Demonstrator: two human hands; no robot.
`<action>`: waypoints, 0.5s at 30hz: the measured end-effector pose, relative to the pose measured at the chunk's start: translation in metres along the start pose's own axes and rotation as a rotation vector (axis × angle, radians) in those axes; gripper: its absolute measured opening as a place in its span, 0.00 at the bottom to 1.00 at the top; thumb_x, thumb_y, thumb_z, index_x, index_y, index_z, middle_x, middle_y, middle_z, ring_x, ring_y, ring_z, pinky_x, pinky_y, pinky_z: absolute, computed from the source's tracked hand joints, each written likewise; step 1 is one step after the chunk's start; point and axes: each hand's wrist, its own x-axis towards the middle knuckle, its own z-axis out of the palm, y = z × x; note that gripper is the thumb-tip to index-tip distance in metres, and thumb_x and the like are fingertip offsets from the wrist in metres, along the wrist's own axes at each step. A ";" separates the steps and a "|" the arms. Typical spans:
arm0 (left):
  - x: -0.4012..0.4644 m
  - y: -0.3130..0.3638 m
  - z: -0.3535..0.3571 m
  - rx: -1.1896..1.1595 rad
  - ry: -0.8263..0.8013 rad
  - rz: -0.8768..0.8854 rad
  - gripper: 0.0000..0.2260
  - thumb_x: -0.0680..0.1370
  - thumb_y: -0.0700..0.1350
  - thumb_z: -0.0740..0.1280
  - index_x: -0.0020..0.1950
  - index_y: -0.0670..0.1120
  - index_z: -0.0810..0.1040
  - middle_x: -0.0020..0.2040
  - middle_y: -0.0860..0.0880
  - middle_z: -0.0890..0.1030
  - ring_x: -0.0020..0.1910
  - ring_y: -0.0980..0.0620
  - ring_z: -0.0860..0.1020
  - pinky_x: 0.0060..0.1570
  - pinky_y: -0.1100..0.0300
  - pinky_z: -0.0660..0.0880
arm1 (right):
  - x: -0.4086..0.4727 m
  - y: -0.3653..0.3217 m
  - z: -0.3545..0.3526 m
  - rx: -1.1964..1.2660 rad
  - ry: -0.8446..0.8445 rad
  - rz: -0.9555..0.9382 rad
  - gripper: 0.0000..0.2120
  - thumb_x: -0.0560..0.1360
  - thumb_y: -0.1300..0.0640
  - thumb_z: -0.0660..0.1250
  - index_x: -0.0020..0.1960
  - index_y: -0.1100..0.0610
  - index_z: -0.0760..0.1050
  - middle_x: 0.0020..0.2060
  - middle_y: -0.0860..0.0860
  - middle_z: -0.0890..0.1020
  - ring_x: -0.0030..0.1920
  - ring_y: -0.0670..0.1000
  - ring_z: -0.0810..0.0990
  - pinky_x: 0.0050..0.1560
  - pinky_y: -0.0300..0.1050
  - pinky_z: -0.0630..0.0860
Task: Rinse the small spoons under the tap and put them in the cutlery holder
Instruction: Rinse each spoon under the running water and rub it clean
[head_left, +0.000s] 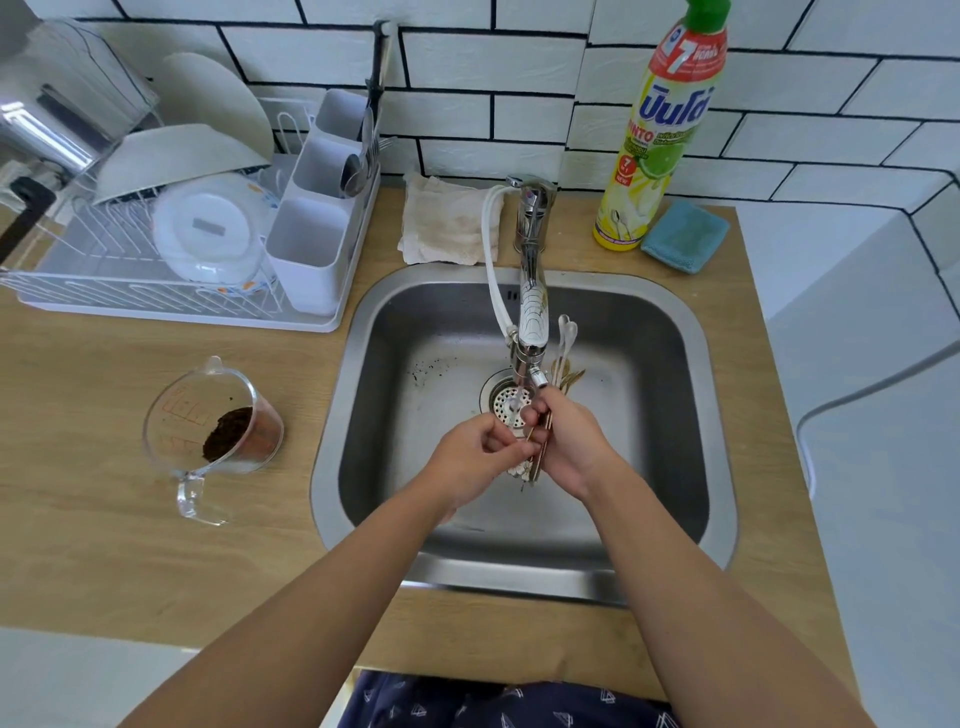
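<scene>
The small spoons (563, 353) are gripped upright in the closed right hand (566, 441), the cutlery holder (317, 208) lying far left, nearer the half-curled left hand (475, 449).

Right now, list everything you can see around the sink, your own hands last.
small spoons: a bundle, white and gold, in right hand over drain
tap: one, chrome, above sink
sink: one, steel, centre
cutlery holder: one, white, on rack's right side
dish rack: one, white, far left, holds bowls
measuring jug: one, clear, brown grounds inside, left counter
dish soap bottle: one, yellow, green cap, behind sink
sponge: one, blue, beside bottle
cloth: one, beige, behind sink
left hand: rubbing spoons
right hand: gripping spoons
</scene>
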 end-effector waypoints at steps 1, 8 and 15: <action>0.001 0.000 0.000 0.030 -0.003 0.002 0.12 0.74 0.49 0.77 0.47 0.44 0.79 0.39 0.51 0.80 0.37 0.57 0.76 0.38 0.64 0.73 | -0.001 -0.002 -0.001 -0.018 -0.001 0.007 0.18 0.83 0.57 0.59 0.34 0.53 0.67 0.29 0.49 0.73 0.26 0.46 0.64 0.31 0.42 0.63; 0.003 0.022 -0.007 -0.015 -0.213 -0.086 0.11 0.78 0.57 0.70 0.55 0.53 0.76 0.55 0.49 0.82 0.54 0.53 0.80 0.51 0.59 0.75 | -0.005 -0.006 -0.002 -0.169 -0.108 -0.035 0.21 0.83 0.57 0.59 0.36 0.55 0.83 0.46 0.51 0.81 0.47 0.50 0.78 0.61 0.56 0.77; -0.002 0.024 -0.008 -0.040 -0.352 -0.003 0.11 0.86 0.47 0.58 0.46 0.45 0.71 0.35 0.49 0.71 0.31 0.54 0.74 0.40 0.62 0.74 | -0.006 -0.008 0.003 -0.508 -0.269 0.001 0.19 0.84 0.43 0.59 0.43 0.51 0.79 0.34 0.47 0.81 0.31 0.48 0.79 0.41 0.45 0.71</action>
